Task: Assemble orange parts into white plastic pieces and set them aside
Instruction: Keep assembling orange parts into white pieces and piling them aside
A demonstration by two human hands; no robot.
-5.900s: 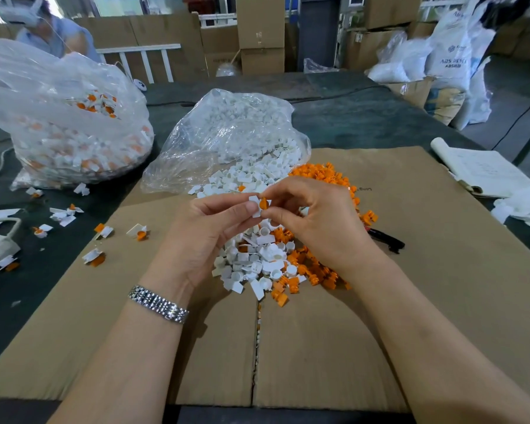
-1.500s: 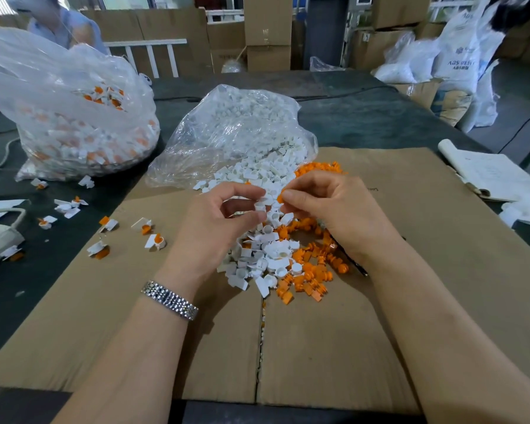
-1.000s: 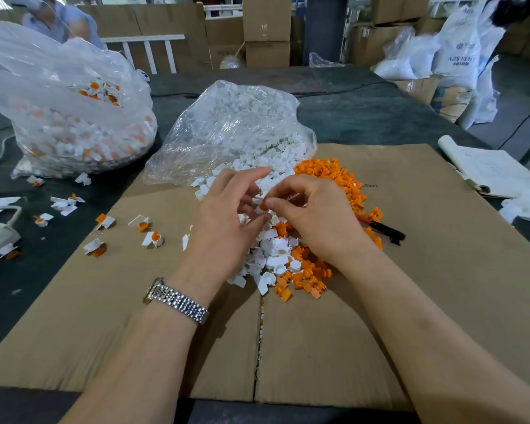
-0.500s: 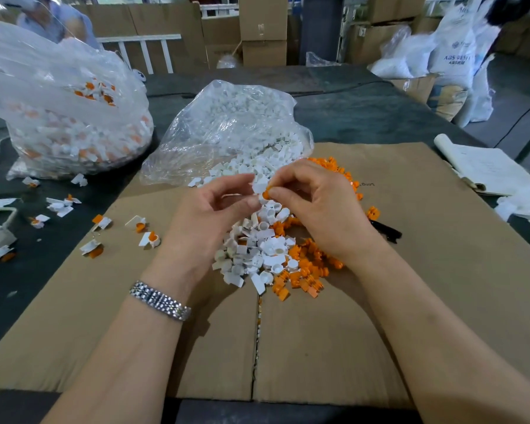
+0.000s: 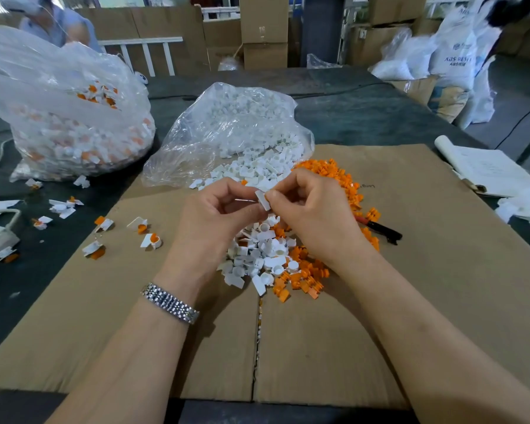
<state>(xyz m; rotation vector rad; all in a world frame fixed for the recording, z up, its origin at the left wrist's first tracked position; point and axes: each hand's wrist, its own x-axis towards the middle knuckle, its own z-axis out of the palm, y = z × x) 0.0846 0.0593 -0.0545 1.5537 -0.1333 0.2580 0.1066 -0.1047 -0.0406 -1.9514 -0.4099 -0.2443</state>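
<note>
While a white plastic piece (image 5: 262,200) is pinched between the fingers of the left hand (image 5: 214,220) and right hand (image 5: 311,215) above the heaps, the orange part, hidden here, should be seated squarely and pressed fully home.

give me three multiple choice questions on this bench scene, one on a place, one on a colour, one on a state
1. Where does the watch sit?
A. left wrist
B. right wrist
C. on the cardboard

2. What colour is the piece pinched between the hands?
A. orange
B. white
C. black

3. What state is the bag of white pieces in?
A. tied shut
B. open, spilling onto the cardboard
C. flat and empty

Answers:
1 A, the band circles the wrist below the left hand.
2 B, a white tab shows between the left hand's and right hand's fingertips.
3 B, white pieces trail out of its mouth.
</note>
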